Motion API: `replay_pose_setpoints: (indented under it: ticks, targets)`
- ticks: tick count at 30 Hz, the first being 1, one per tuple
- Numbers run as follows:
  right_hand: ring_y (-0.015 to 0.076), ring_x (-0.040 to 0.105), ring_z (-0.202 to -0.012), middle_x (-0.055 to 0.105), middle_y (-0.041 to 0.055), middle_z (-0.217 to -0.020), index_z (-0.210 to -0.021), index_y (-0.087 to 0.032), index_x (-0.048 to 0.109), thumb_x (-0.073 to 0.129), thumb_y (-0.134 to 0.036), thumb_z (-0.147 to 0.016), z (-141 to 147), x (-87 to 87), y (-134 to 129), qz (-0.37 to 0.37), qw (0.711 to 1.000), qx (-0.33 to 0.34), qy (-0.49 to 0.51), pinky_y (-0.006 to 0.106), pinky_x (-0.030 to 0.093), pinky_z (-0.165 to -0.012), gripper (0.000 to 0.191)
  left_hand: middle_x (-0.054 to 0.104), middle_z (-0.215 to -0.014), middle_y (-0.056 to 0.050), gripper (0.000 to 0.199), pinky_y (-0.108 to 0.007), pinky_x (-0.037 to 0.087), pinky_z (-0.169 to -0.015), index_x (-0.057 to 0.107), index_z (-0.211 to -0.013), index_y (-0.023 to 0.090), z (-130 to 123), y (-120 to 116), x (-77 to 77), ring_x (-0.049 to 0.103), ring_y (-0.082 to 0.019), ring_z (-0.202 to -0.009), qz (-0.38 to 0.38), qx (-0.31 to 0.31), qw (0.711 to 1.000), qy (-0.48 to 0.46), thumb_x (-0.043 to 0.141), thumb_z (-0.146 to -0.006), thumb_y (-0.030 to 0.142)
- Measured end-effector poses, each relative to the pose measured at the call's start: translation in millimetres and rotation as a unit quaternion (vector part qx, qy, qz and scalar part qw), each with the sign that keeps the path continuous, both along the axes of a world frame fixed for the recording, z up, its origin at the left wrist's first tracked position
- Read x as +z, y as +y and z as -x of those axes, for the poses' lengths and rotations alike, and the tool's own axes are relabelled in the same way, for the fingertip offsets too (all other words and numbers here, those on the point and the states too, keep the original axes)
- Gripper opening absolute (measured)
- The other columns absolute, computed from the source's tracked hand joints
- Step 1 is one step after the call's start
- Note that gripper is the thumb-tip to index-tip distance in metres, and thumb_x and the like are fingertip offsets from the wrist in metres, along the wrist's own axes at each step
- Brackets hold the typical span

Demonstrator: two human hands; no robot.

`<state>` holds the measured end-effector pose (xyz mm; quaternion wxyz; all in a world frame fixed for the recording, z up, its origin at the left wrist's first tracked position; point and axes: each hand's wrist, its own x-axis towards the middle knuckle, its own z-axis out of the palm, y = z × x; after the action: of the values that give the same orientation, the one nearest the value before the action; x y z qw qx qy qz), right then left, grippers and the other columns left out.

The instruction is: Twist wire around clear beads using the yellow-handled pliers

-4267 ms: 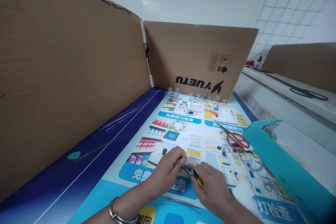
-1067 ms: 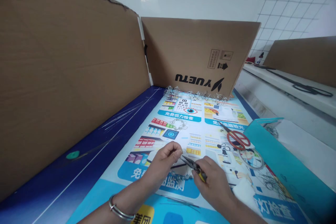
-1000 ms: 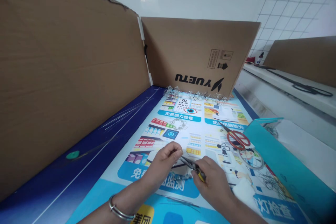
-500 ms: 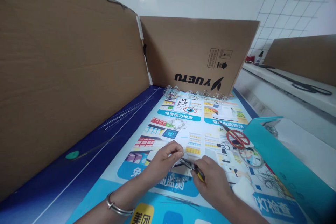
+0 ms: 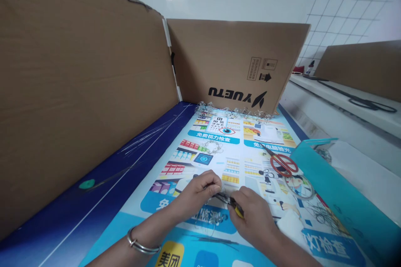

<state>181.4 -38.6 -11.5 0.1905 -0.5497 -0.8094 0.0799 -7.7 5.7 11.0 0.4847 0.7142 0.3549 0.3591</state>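
1. Yellow-handled needle-nose pliers [image 5: 238, 210] are sitting closed in the right hand [image 5: 252, 222], their steel tips pointing toward the left hand [image 5: 199, 194].
2. The left hand is pinching thin looped silver wire [image 5: 209, 220], its loose coils hanging below the fingers.

The right hand [image 5: 252, 221] gripped yellow-handled pliers [image 5: 230, 201], their tips at the left hand [image 5: 197, 194], over a printed poster [image 5: 216, 134]; red scissors [image 5: 283, 164] lay to the right.

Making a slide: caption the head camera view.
Left hand and right hand work yellow-handled pliers on thin wire over a printed poster, red-handled scissors beside them.
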Motion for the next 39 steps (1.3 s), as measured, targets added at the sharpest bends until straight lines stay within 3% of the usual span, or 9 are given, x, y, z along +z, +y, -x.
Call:
replay_pose_setpoints:
  ticks: [9, 18, 31, 35, 39]
  targets:
    - [0.0156, 0.049, -0.07, 0.053, 0.0021, -0.078, -0.078, -0.021, 0.052, 0.048, -0.025, -0.078, 1, 0.9, -2, 0.009, 1.0, -0.001, -0.024, 0.025, 0.03, -0.057, 0.005, 0.047, -0.074, 0.001, 0.015, -0.022, 0.034, -0.065, 0.053, -0.072, 0.017, 0, -1, 0.0, 0.044, -0.014, -0.071, 0.003, -0.02, 1.0, -0.002, 0.046, -0.085, 0.022]
    - [0.0149, 0.05, -0.067, 0.053, 0.001, -0.076, -0.076, -0.022, 0.05, 0.047, -0.026, -0.078, 3, 2.1, -4, -0.007, 1.0, -0.003, -0.03, 0.025, 0.028, -0.055, 0.005, 0.048, -0.073, 0.0, 0.018, -0.023, 0.035, -0.066, 0.053, -0.071, 0.018, 1, -3, 2.0, 0.046, -0.015, -0.072, -0.04, -0.019, 0.999, 0.02, 0.046, -0.086, 0.025]
    - [0.0164, 0.052, -0.07, 0.053, 0.001, -0.078, -0.079, -0.022, 0.049, 0.045, -0.024, -0.08, 1, 4.0, -9, 0.035, 0.999, 0.013, -0.04, 0.026, 0.03, -0.057, 0.004, 0.049, -0.073, -0.001, 0.02, -0.024, 0.035, -0.068, 0.052, -0.071, 0.017, 0, -9, 7.5, 0.046, -0.015, -0.072, -0.087, -0.033, 0.995, 0.038, 0.045, -0.088, 0.025]
    - [0.0171, 0.05, -0.071, 0.052, 0.0019, -0.079, -0.081, -0.022, 0.051, 0.046, -0.024, -0.079, -1, 2.3, -5, 0.019, 1.0, 0.004, -0.024, 0.026, 0.032, -0.058, 0.005, 0.049, -0.074, 0.0, 0.018, -0.024, 0.034, -0.069, 0.052, -0.071, 0.017, -1, -6, 2.3, 0.046, -0.014, -0.074, -0.068, -0.009, 0.997, 0.023, 0.045, -0.087, 0.022]
    - [0.0186, 0.049, -0.077, 0.052, 0.0034, -0.082, -0.083, -0.022, 0.053, 0.047, -0.024, -0.079, -3, -0.4, 1, 0.009, 1.0, -0.01, 0.008, 0.027, 0.035, -0.063, 0.007, 0.044, -0.071, 0.002, 0.015, -0.022, 0.032, -0.062, 0.051, -0.075, 0.017, 1, 1, -5.0, 0.041, -0.012, -0.066, 0.028, 0.035, 0.998, -0.053, 0.047, -0.086, 0.026]
